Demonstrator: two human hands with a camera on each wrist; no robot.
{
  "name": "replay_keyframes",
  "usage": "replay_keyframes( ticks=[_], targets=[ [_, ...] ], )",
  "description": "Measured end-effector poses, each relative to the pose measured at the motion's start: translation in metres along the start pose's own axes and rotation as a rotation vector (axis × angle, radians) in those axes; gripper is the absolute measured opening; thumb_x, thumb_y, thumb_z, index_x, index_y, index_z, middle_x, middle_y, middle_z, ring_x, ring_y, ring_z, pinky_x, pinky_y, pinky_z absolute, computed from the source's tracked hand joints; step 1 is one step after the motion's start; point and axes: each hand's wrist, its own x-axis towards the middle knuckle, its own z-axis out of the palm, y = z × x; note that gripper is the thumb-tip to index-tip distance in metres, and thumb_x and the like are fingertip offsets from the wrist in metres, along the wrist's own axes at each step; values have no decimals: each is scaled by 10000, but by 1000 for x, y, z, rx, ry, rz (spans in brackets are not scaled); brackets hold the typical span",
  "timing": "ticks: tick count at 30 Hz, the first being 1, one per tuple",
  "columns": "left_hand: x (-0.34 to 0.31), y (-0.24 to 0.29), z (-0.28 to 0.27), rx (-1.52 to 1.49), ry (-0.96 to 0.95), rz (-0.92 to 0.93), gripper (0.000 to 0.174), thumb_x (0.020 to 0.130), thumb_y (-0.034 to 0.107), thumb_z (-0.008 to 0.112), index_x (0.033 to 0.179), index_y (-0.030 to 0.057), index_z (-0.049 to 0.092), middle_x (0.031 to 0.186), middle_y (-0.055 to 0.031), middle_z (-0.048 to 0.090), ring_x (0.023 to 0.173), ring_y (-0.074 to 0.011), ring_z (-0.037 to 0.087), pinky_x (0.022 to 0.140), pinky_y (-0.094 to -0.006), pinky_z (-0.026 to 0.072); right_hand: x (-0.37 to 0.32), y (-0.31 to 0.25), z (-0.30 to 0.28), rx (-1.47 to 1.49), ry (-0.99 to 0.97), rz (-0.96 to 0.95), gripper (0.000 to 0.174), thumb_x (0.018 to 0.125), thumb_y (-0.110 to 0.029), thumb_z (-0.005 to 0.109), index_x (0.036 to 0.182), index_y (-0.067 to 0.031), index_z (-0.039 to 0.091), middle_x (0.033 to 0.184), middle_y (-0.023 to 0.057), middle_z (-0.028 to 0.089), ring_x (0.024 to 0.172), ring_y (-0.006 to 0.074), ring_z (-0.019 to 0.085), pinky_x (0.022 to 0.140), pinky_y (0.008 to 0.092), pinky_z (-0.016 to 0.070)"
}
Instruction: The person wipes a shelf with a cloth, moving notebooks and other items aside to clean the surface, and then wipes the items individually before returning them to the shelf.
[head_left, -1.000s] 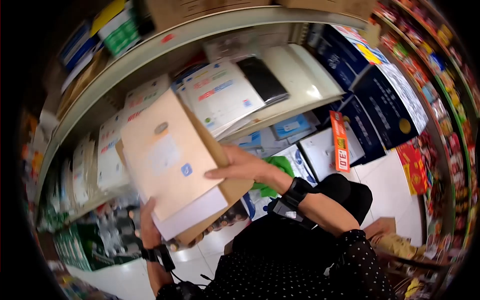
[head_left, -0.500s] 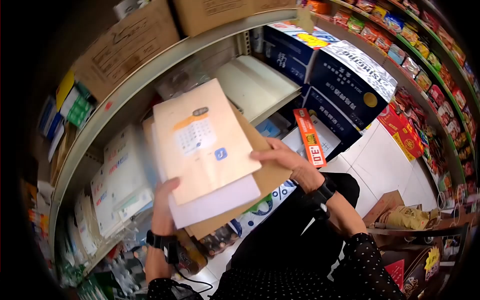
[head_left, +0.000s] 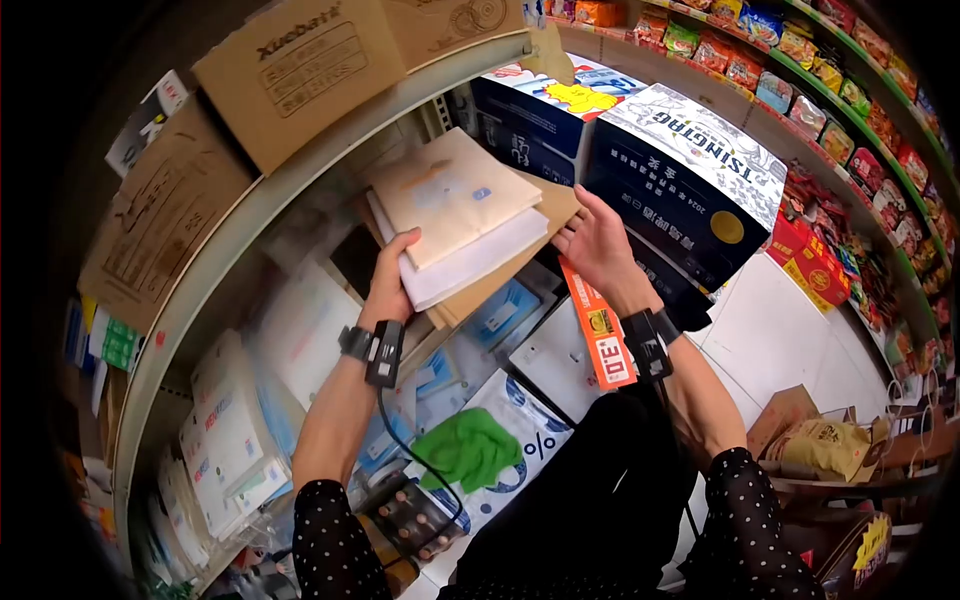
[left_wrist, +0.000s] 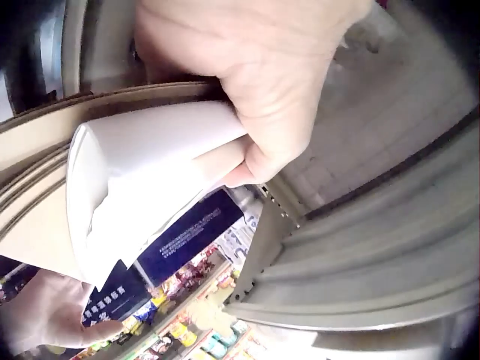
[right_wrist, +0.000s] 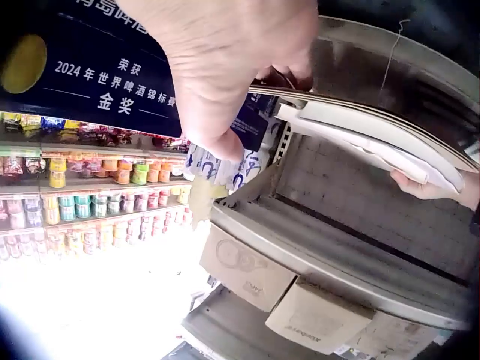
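Observation:
In the head view my left hand grips the near left edge of a stack, thumb on top and fingers beneath. On top lies a tan-covered notebook with a small blue logo; white paper and brown kraft sheets stick out below it. The left wrist view shows the white paper bent into a curve under that hand. My right hand is at the stack's right corner, thumb raised away from it and fingertips right at the kraft edge. The stack is held over a shelf.
Dark blue beer cartons stand just beyond my right hand. An upper shelf edge with cardboard boxes runs along the left. Below are white packages, a green cloth and an orange price strip.
Both hands have carried the stack away from the body, toward the shelf beside the cartons. The right thumb has come off the top of the notebook; the left hand keeps its hold.

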Motion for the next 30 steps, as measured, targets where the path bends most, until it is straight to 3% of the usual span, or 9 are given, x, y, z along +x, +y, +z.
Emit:
replay_keyframes(
  ticks=[6,10,13,17,22,27,28,29,30],
  targets=[
    [67,-17,-8,-30,85,-68,515,829,266,679,1237,-18,545,1203,-165,624,1091,-304,616,969,-392,500,37,-1,-18,-26,66,-16,337,933,-266,602,1184,-62,508,1211,128,574,1126,272,553,981,374,454],
    [85,-25,-11,-37,110,-83,520,822,254,687,1246,-10,543,1215,-159,622,1099,-304,614,974,-407,505,48,5,-37,-57,114,-3,338,921,-271,615,1173,-63,530,1252,142,565,1134,287,545,1006,392,434],
    [94,-30,-18,-63,73,-105,552,805,256,721,1264,6,541,1242,-153,615,1119,-305,607,986,-417,499,55,18,-57,-91,138,9,314,922,-272,613,1156,-73,550,1268,107,572,1150,257,540,1034,382,389],
    [94,-31,-15,-63,199,-138,571,793,235,763,1280,37,538,1257,-138,612,1142,-307,593,987,-475,487,50,24,-50,-88,134,14,299,916,-263,624,1146,-83,560,1244,47,585,1173,201,524,1028,340,362],
    [110,-32,-33,54,199,-105,503,852,186,704,1275,-18,526,1244,-175,605,1138,-308,590,979,-468,489,50,25,-49,-123,136,23,322,898,-266,649,1154,-92,561,1238,27,584,1165,183,515,1043,346,342],
    [96,-24,-30,139,225,30,441,883,89,637,1266,-78,495,1243,-225,587,1070,-292,620,881,-423,532,47,26,-44,-209,193,66,465,893,-258,654,1285,-74,485,1373,34,498,1345,198,377,1131,389,244],
    [87,-23,-21,214,208,52,403,882,92,643,1231,-68,521,1221,-201,597,1069,-277,613,890,-400,523,46,26,-43,-257,211,66,501,892,-256,654,1317,-70,464,1402,36,477,1383,202,339,1147,400,220],
    [78,-24,-11,290,192,73,364,882,95,649,1197,-58,548,1198,-176,608,1068,-261,606,898,-377,514,43,25,-44,-282,123,63,758,886,-252,646,1472,13,244,1559,117,260,1492,254,102,1189,455,85],
    [68,-25,1,367,179,93,327,882,99,656,1162,-47,574,1176,-152,619,1067,-245,599,906,-354,505,42,27,-45,-262,140,51,765,887,-250,647,1474,15,237,1558,123,258,1491,254,107,1190,456,85]
  ],
)
